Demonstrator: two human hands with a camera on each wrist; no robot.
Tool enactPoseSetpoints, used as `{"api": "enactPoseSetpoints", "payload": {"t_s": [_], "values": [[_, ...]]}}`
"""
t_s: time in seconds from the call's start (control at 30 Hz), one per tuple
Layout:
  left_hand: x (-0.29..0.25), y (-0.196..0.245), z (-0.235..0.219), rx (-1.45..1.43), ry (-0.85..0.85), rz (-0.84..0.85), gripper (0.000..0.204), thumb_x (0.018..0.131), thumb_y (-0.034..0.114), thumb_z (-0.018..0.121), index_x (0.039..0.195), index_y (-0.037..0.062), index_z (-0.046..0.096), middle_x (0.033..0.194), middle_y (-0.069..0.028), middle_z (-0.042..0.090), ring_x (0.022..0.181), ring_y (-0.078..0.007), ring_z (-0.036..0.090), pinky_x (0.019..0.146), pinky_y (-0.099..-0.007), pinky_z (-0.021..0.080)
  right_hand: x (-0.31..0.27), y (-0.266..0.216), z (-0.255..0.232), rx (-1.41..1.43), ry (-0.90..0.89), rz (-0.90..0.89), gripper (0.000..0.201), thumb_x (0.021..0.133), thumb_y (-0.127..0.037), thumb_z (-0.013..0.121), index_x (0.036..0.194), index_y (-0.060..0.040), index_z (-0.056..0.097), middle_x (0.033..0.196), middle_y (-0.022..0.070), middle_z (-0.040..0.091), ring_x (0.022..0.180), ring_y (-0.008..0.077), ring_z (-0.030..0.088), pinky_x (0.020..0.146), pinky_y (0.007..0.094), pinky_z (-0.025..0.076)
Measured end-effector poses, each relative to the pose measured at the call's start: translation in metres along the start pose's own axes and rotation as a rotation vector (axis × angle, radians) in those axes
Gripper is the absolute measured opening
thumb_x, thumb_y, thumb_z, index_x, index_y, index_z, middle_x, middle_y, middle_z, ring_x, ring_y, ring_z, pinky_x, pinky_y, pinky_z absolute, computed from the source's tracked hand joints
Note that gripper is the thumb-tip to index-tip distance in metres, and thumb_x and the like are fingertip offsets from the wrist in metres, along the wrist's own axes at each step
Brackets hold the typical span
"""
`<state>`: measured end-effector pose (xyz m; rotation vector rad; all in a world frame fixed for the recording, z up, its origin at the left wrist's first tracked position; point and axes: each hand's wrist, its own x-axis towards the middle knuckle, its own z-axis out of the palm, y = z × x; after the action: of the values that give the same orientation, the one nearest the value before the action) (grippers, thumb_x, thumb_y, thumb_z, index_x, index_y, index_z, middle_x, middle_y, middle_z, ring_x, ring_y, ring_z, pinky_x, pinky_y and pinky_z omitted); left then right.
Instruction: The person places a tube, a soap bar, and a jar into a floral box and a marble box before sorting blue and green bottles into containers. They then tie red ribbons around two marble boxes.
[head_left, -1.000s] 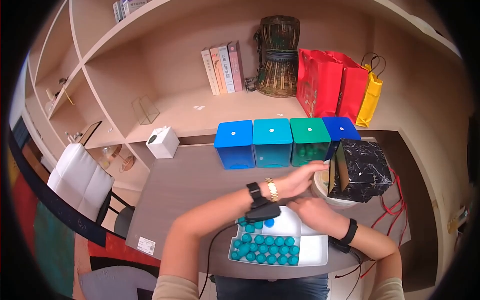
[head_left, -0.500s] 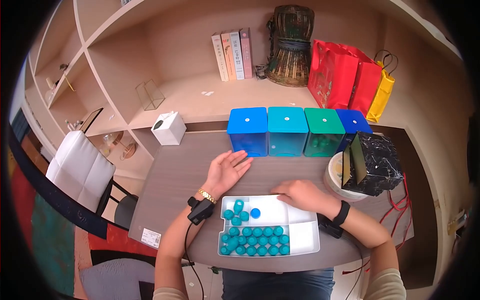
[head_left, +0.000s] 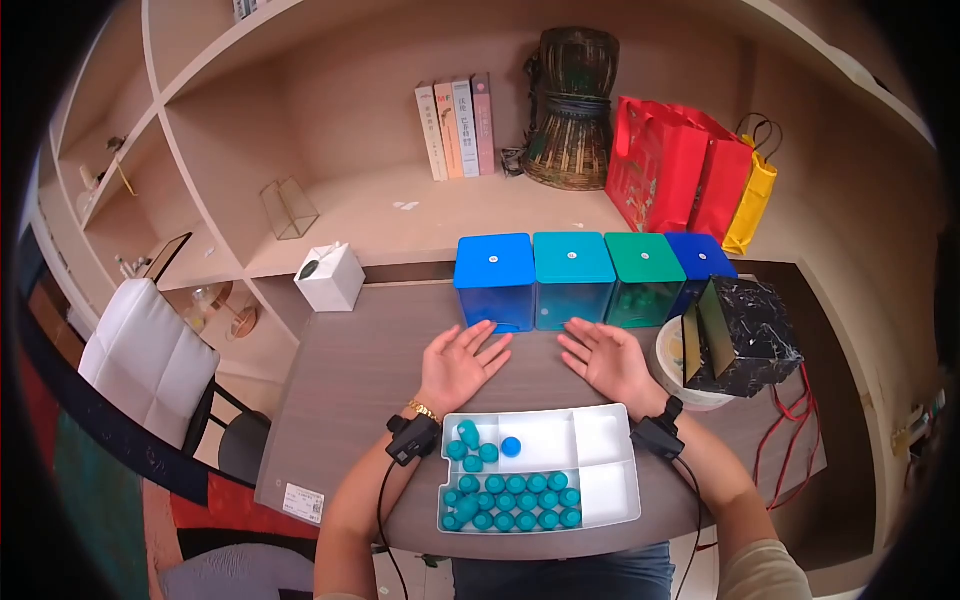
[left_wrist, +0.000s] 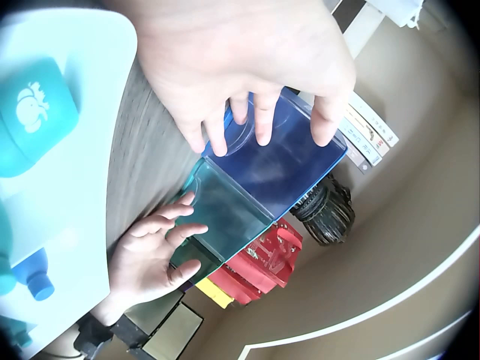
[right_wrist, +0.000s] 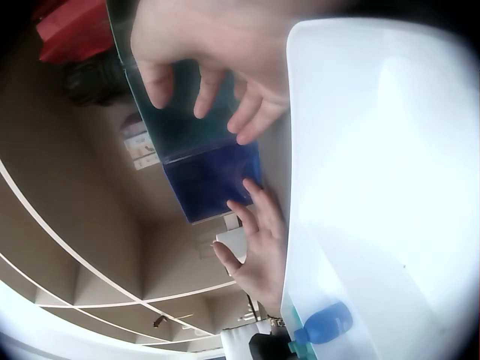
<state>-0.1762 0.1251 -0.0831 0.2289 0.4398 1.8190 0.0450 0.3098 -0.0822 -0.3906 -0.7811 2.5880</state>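
My left hand lies palm up beyond the tray's left end, fingers spread and loosely bent, holding nothing. Mirroring it, my right hand is turned palm up past the tray's far edge, also with nothing in it. Between my forearms sits a white divided tray. Its near long compartment carries rows of small teal bottles, and several more stand in the far left corner. One blue bottle is in the far middle compartment; the right wrist view shows it lying tilted. A teal bottle near the left wrist camera bears a white elephant print.
Behind my hands stand a blue box, a teal box, a green box and a dark blue box. At right, a black marbled box leans on a round tub. A white tissue box is far left.
My hands were together past the tray's far side near the tub. The left drew back leftward and turned palm up; the right then left the tray's far edge and turned palm up too.
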Motion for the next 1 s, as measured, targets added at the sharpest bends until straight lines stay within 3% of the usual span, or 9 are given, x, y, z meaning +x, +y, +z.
{"api": "enactPoseSetpoints", "payload": {"t_s": [0.17,0.47,0.57,0.73,0.77,0.87,0.9,1.0], "values": [[0.000,-0.001,-0.001,-0.020,0.012,-0.018,0.048,0.098,0.031,0.054,0.128,-0.0061,0.051,0.149,-0.0229,0.044,0.145,-0.0443,0.036,0.123,-0.0561,0.027,0.000,-0.001,-0.008,0.102,-0.026,0.009,0.041,0.096,-0.023,0.058,0.127,0.0026,0.060,0.140,0.0129,0.057,0.130,0.0339,0.053,0.112,0.0449,0.041],[-0.015,-0.003,-0.005,0.065,0.047,-0.045,0.047,0.098,0.031,0.054,0.128,-0.0058,0.052,0.147,-0.0252,0.046,0.142,-0.0421,0.039,0.122,-0.0553,0.030,-0.023,-0.005,-0.012,-0.019,-0.048,0.091,0.051,0.095,-0.024,0.056,0.136,0.0055,0.055,0.147,0.0147,0.054,0.120,0.0294,0.060,0.106,0.0404,0.048],[-0.025,0.001,-0.011,0.081,0.004,-0.079,0.047,0.099,0.031,0.052,0.129,-0.0061,0.053,0.147,-0.0258,0.047,0.141,-0.0430,0.041,0.121,-0.0541,0.031,-0.036,-0.005,-0.013,-0.021,-0.119,0.135,0.048,0.097,-0.021,0.054,0.136,0.0070,0.053,0.147,0.0147,0.053,0.121,0.0320,0.059,0.107,0.0400,0.047],[-0.045,0.009,-0.008,0.162,-0.019,-0.118,0.046,0.101,0.032,0.050,0.128,-0.0055,0.054,0.147,-0.0264,0.049,0.138,-0.0453,0.045,0.120,-0.0519,0.034,-0.044,-0.007,-0.017,-0.178,-0.167,0.184,0.047,0.099,-0.019,0.053,0.139,0.0065,0.052,0.147,0.0146,0.053,0.125,0.0282,0.059,0.108,0.0374,0.048],[-0.050,0.011,-0.001,0.222,-0.021,-0.108,0.041,0.101,0.028,0.052,0.126,-0.0041,0.056,0.136,-0.0232,0.057,0.129,-0.0385,0.055,0.114,-0.0468,0.042,-0.045,-0.008,-0.016,-0.237,-0.164,0.188,0.047,0.099,-0.018,0.054,0.139,0.0061,0.052,0.147,0.0146,0.053,0.125,0.0274,0.059,0.108,0.0371,0.048],[-0.049,0.022,-0.025,0.579,0.042,0.186,0.035,0.100,0.023,0.055,0.124,-0.0030,0.057,0.123,-0.0176,0.062,0.118,-0.0285,0.060,0.106,-0.0407,0.047,-0.056,-0.012,-0.006,-0.457,-0.096,0.180,0.046,0.099,-0.019,0.056,0.139,0.0040,0.053,0.146,0.0144,0.055,0.126,0.0261,0.059,0.108,0.0371,0.048],[-0.049,0.025,-0.020,0.706,0.116,0.277,0.031,0.099,0.016,0.059,0.126,0.0013,0.055,0.115,-0.0095,0.060,0.109,-0.0201,0.060,0.098,-0.0337,0.049,-0.066,-0.017,0.010,-0.626,-0.028,0.161,0.038,0.099,-0.016,0.059,0.133,0.0005,0.059,0.136,0.0125,0.061,0.119,0.0231,0.062,0.102,0.0350,0.050],[-0.044,0.023,-0.005,1.089,0.217,0.615,0.043,0.096,0.010,0.064,0.137,0.0067,0.051,0.130,-0.0096,0.055,0.119,-0.0194,0.056,0.100,-0.0331,0.048,-0.079,-0.031,0.032,-1.044,-0.117,-0.089,0.030,0.097,-0.012,0.061,0.125,-0.0015,0.065,0.125,0.0101,0.065,0.112,0.0189,0.064,0.094,0.0333,0.052]]}}
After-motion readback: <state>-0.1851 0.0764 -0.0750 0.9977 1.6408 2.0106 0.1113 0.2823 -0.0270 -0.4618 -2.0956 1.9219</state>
